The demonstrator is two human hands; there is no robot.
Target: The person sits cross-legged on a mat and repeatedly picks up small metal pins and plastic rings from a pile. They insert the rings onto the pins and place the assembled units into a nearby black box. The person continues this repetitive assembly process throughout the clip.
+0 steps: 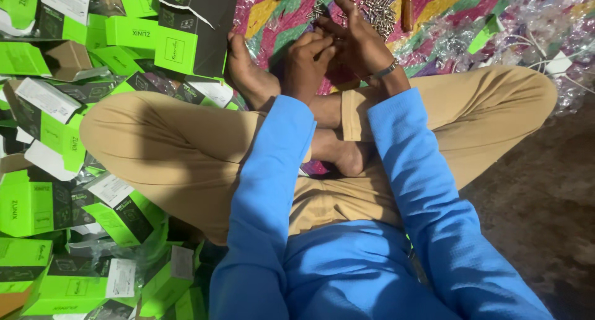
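Note:
I sit cross-legged in tan trousers and a blue long-sleeved top. My left hand (308, 63) is curled, its fingers closed around something small that I cannot make out. My right hand (356, 38), with a metal band at the wrist, is held against it with fingers spread, pinching a small dark item at the fingertips. Both hands hover above my bare feet and a colourful striped cloth (273, 13). A pile of small metal screws (375, 7) lies on the cloth just beyond my right hand.
Several green and black cardboard boxes (56, 196) are heaped along the left side, some opened. Crumpled clear plastic wrap (545, 16) with white cables lies at the upper right. A brown cylindrical piece (407, 7) rests near the screws. Dark floor (545, 208) shows on the right.

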